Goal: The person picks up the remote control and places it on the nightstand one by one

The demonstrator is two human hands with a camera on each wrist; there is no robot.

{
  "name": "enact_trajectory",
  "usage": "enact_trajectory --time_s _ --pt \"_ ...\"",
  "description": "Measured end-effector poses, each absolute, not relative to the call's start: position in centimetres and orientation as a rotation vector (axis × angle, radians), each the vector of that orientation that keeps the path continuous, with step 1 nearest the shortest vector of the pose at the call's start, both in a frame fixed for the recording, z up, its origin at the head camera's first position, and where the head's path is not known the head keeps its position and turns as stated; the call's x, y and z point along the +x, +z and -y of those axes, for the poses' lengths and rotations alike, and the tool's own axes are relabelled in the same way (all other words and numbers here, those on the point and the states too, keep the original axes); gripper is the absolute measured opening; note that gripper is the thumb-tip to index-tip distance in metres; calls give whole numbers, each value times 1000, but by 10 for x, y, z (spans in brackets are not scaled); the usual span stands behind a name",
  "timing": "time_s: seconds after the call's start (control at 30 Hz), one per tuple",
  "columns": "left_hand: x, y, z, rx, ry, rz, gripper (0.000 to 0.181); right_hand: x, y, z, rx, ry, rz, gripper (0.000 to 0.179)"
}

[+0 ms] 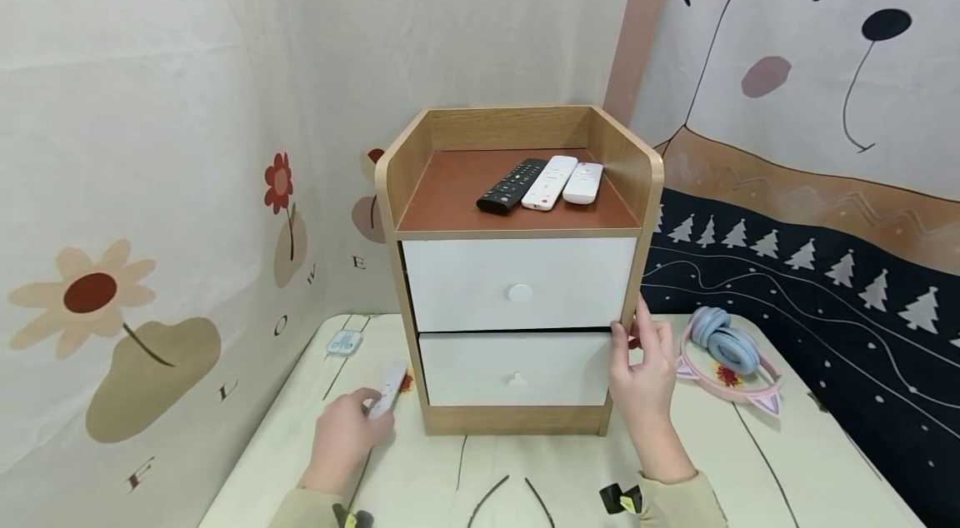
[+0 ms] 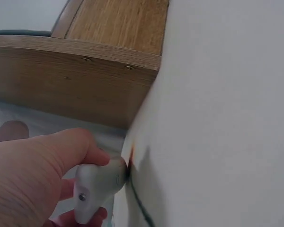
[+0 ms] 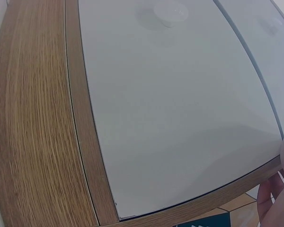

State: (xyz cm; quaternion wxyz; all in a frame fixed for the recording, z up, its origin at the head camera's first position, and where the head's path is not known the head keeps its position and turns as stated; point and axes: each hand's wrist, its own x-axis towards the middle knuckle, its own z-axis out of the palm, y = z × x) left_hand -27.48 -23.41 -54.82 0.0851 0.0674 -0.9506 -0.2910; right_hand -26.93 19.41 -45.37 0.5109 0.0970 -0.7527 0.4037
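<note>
At the cabinet's lower left, my left hand holds a slim white remote control low over the table. In the left wrist view, thumb and fingers pinch this remote, whose end with a small dark dot faces the camera. A small wooden cabinet with two white drawers stands upright in the middle. My right hand grips its right side edge, thumb at the front and fingers around the outer side. The upper drawer and lower drawer have round white knobs.
On the cabinet's brown top lie a black remote, a white remote and a shorter white remote. Blue headphones with a pink cat-ear band rest at right. A small pale-blue square item is at back left. Printed curtains enclose the table.
</note>
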Motion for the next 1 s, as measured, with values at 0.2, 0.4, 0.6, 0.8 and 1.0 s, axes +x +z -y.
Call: enact_trajectory --time_s 0.2,0.4,0.6,0.8,1.0 --pt "-275 -531 236 190 -875 2760 47 -271 -453 -193 243 978 1798 62" --pt "-264 -500 233 144 -851 2673 43 -272 -456 -193 253 970 1780 63" --pt "-256 -451 226 51 -867 2483 35 -271 -457 -192 241 973 1791 61" --pt "-248 -401 216 -73 -825 2219 27 -269 -455 -193 239 979 1802 61" --pt "-243 -367 210 -142 -823 2075 28 -268 -454 -193 239 974 1798 61"
